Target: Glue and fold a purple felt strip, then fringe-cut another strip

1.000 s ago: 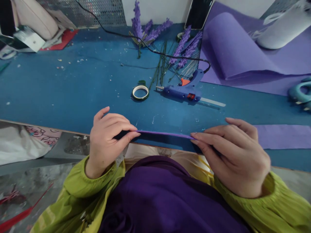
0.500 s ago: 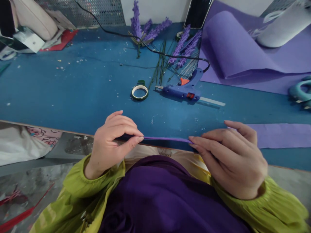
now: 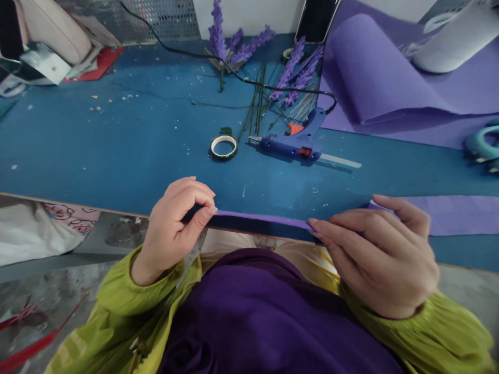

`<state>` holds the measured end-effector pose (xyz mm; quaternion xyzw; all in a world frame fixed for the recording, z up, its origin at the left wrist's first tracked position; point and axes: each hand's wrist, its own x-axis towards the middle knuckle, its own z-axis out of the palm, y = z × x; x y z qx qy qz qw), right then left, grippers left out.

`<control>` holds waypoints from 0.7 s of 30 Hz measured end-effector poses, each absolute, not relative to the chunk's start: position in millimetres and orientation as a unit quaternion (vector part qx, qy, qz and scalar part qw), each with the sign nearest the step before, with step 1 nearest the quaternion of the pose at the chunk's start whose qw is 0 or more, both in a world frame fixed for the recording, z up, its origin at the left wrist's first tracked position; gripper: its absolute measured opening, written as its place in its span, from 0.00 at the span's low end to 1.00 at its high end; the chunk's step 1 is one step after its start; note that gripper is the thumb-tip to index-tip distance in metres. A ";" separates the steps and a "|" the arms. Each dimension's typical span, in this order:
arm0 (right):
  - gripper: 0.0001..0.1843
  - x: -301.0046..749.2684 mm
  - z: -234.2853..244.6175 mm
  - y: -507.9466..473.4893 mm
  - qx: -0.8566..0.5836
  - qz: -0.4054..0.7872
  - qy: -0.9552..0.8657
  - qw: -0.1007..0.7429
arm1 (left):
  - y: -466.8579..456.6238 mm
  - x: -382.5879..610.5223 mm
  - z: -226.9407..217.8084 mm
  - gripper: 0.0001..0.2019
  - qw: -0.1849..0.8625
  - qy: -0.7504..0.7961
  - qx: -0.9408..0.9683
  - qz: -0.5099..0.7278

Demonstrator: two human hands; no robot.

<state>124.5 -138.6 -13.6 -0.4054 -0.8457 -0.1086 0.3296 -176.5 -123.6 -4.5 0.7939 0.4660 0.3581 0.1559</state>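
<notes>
A narrow purple felt strip (image 3: 261, 219) runs edge-on between both hands, just above the near edge of the blue table (image 3: 117, 150). My left hand (image 3: 177, 223) pinches its left end between thumb and curled fingers. My right hand (image 3: 380, 254) pinches the right end, fingers pressed together and pointing left. More purple felt (image 3: 456, 214) lies flat on the table past my right hand.
A blue glue gun (image 3: 296, 143) with a black cord lies mid-table beside a roll of green tape (image 3: 223, 147), green stems and purple lavender sprigs (image 3: 234, 47). A purple felt roll (image 3: 370, 72) lies back right, a teal object (image 3: 483, 143) at far right, clutter back left.
My left hand slid right along the strip, then back left while curling tighter. My right hand kept its pinch and shifted only slightly.
</notes>
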 end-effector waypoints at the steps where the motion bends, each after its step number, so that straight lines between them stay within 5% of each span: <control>1: 0.09 124.8 -13.7 -138.8 -0.404 -0.109 -0.847 0.328 | -123.5 -176.5 -5.1 0.05 0.157 0.466 0.793 0.359; 21: 0.11 146.2 -14.2 -140.3 -0.425 -0.149 -0.834 0.318 | -117.4 -192.9 -9.4 0.12 0.010 0.607 0.653 0.452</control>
